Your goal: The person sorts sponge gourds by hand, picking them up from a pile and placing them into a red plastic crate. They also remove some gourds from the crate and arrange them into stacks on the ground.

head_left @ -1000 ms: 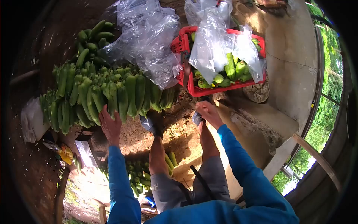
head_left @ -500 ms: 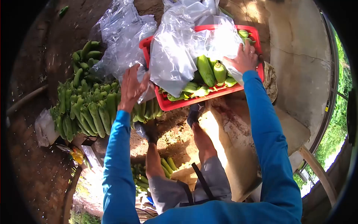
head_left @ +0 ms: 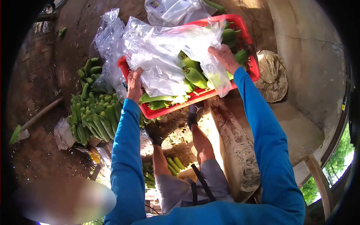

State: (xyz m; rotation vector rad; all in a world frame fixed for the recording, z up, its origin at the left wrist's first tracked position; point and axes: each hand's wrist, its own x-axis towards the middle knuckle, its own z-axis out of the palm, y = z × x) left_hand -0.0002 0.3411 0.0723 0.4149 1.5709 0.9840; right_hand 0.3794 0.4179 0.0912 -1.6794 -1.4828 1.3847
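A clear plastic bag (head_left: pixel 157 56) lies spread across a red crate (head_left: pixel 176 109) filled with green gourds (head_left: pixel 195 77). My left hand (head_left: pixel 134 83) is closed at the crate's left side, gripping the bag's edge close to the rim; its fingertips are partly hidden. Over the crate's right half, my right hand (head_left: pixel 224 58) pinches the other side of the same bag. Gourds show below the bag and to the right of my right hand.
A big pile of green gourds (head_left: pixel 95 120) is stacked on the left, beside more crumpled plastic (head_left: pixel 108 41). Another plastic bag (head_left: pixel 176 11) lies beyond the crate. A tied sack (head_left: pixel 272 77) leans by the wall at right. Several gourds (head_left: pixel 174 165) lie near my legs.
The bag has been drawn left and spread flatter over the crate. My right hand moved left with it, and my left hand closed on its edge. The crate appears shifted slightly left in view.
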